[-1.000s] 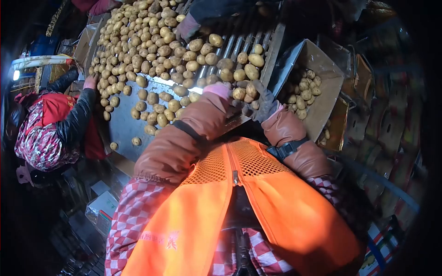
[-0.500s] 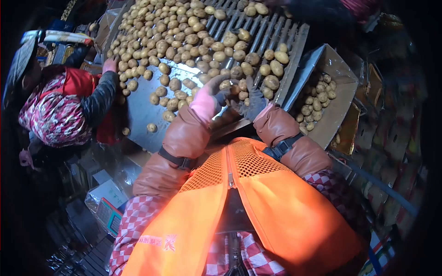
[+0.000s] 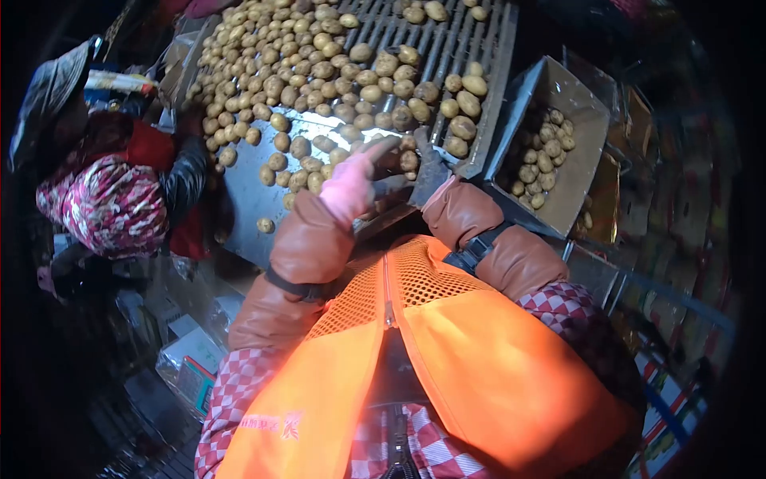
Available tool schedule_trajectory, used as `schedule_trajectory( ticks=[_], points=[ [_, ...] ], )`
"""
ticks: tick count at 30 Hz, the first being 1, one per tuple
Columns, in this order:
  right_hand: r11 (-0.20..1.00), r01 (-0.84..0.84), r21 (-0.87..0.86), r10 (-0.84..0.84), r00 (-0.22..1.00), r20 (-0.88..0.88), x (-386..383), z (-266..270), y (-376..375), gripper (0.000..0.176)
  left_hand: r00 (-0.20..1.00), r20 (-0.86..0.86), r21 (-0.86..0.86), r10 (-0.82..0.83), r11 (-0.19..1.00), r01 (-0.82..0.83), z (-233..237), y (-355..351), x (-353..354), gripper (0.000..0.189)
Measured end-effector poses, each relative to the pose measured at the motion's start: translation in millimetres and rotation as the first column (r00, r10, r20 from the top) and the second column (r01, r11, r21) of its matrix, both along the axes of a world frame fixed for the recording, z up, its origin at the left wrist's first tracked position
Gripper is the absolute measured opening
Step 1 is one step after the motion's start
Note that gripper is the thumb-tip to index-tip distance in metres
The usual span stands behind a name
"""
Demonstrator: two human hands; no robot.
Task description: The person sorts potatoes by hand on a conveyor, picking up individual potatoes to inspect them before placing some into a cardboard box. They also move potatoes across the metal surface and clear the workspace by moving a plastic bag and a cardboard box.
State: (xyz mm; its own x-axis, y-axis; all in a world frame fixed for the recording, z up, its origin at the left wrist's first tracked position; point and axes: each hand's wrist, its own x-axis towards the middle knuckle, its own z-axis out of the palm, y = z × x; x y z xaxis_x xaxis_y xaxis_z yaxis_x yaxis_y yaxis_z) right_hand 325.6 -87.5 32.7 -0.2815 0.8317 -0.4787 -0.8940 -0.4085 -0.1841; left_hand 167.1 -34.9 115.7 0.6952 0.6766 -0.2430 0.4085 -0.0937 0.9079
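Many potatoes [image 3: 287, 64] lie across a sorting table, on a smooth metal sheet [image 3: 247, 191] and on metal rollers [image 3: 447, 60]. At the table's near edge is my left hand [image 3: 373, 160], in a glove with a pink cuff, its fingers stretched to the right. My right hand [image 3: 432, 166], in a grey glove, faces it with fingers pointing away from me and apart. A couple of potatoes [image 3: 408, 160] sit in the gap between the hands, close to the fingers. Whether the fingertips press on them is hard to see.
To the right stands a cardboard box [image 3: 578, 152] holding potatoes [image 3: 546, 160]. On the left a person [image 3: 112, 188] in a patterned garment and cap leans over the table's side. Wrapped packages [image 3: 187, 359] lie at lower left, and a metal rail [image 3: 678, 299] runs at lower right.
The whole view has shifted slightly, so the table appears higher and further left. My left fingers have straightened out. The other person's hand at the table edge has become dark and hard to see.
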Motion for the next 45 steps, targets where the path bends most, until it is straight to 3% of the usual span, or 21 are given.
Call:
schedule_trajectory(
  ticks=[1,5,12,14,16,17,20,22,23,25,26,27,30,33,36,38,40,41,42,43,45],
  points=[
    [0.999,0.002,0.042,0.002,0.995,-0.097,-0.1,9.0,-4.5,0.072,1.000,-0.003,-0.213,0.027,0.977,-0.027,2.0,1.1,-3.1,0.069],
    [0.997,0.067,0.046,-0.056,0.977,-0.207,5.4,17.6,-18.6,0.065,0.978,0.152,-0.387,0.144,0.919,-0.075,14.4,-6.7,-9.8,0.055],
    [0.981,0.139,0.138,-0.076,0.919,-0.388,18.1,13.0,-35.1,0.052,0.966,0.162,-0.369,0.202,0.920,-0.130,8.1,-12.5,0.0,0.045],
    [0.984,0.166,0.061,-0.138,0.934,-0.329,23.6,3.0,-39.8,0.044,0.915,0.166,-0.314,0.368,0.899,-0.304,16.6,-14.7,7.7,0.038],
    [0.869,0.255,0.423,-0.001,0.858,-0.514,34.1,0.9,-47.3,0.037,0.833,0.143,-0.382,0.535,0.806,-0.452,10.0,-9.0,6.7,0.030],
    [0.966,0.188,0.176,-0.117,0.929,-0.350,47.4,17.0,-65.9,0.030,0.868,0.163,-0.248,0.468,0.871,-0.424,-6.6,-6.2,-1.1,0.034],
    [0.907,0.369,0.202,-0.244,0.853,-0.462,74.9,10.1,-109.7,0.032,0.987,-0.038,0.181,0.154,0.973,-0.145,-34.4,-6.2,-22.4,0.032],
    [0.748,0.413,0.520,-0.214,0.891,-0.401,113.5,18.7,-156.7,0.035,0.974,-0.210,0.530,-0.089,0.826,0.190,-42.5,-9.1,-38.1,0.034],
    [0.842,0.460,0.281,-0.326,0.850,-0.414,125.7,37.6,-183.7,0.029,0.973,-0.206,0.515,-0.105,0.834,0.200,-50.5,-13.1,-35.7,0.034],
    [0.670,0.508,0.541,-0.200,0.826,-0.527,184.0,-19.5,-247.2,0.018,0.954,-0.056,0.728,-0.295,0.641,0.241,-55.8,-23.3,-37.6,0.039],
    [0.562,0.586,0.584,-0.611,0.770,-0.185,205.4,-75.5,-326.8,0.027,0.950,-0.076,0.750,-0.304,0.610,0.255,-57.5,-24.8,-38.8,0.043],
    [0.572,0.741,0.352,-0.784,0.620,-0.031,214.4,-61.0,-369.8,0.028,0.954,-0.063,0.780,-0.292,0.581,0.230,-54.9,-28.5,-32.4,0.050],
    [0.417,0.907,0.053,-0.878,0.387,0.282,223.3,-38.4,-416.4,0.033,0.924,-0.342,0.696,-0.173,0.613,0.373,-53.0,-21.5,-37.2,0.056],
    [0.395,0.919,-0.002,-0.836,0.361,0.413,219.1,-22.4,-401.0,0.038,0.850,-0.490,0.653,-0.192,0.566,0.504,-78.1,2.2,-51.6,0.063],
    [0.598,0.800,0.050,-0.717,0.505,0.481,203.6,-8.8,-331.3,0.042,0.873,-0.487,0.653,-0.034,0.650,0.389,-87.6,46.1,-73.5,0.061],
    [0.804,0.583,0.121,-0.542,0.633,0.553,174.4,4.6,-247.4,0.045,0.864,-0.499,0.635,0.071,0.708,0.309,-84.7,52.1,-84.2,0.063],
    [0.952,0.230,0.203,-0.301,0.580,0.757,160.4,1.0,-167.8,0.064,0.848,-0.497,0.693,0.185,0.673,0.259,-108.2,63.2,-118.8,0.066],
    [0.984,0.136,0.118,-0.179,0.659,0.731,139.4,36.6,-115.1,0.062,0.877,-0.433,0.701,0.209,0.690,0.182,-106.2,54.3,-127.4,0.062],
    [0.952,-0.007,0.307,-0.239,0.612,0.754,129.9,35.5,-88.4,0.062,0.875,-0.431,0.702,0.219,0.691,0.173,-101.4,45.9,-134.7,0.062],
    [0.995,0.087,0.058,-0.092,0.465,0.881,97.1,67.0,-45.9,0.051,0.897,-0.398,0.598,0.193,0.796,0.094,-97.5,39.2,-141.7,0.055],
    [0.983,0.136,0.127,-0.180,0.522,0.834,97.8,31.4,11.6,0.049,0.920,-0.349,0.479,0.180,0.878,0.010,-89.0,21.8,-157.3,0.048]
  ],
)
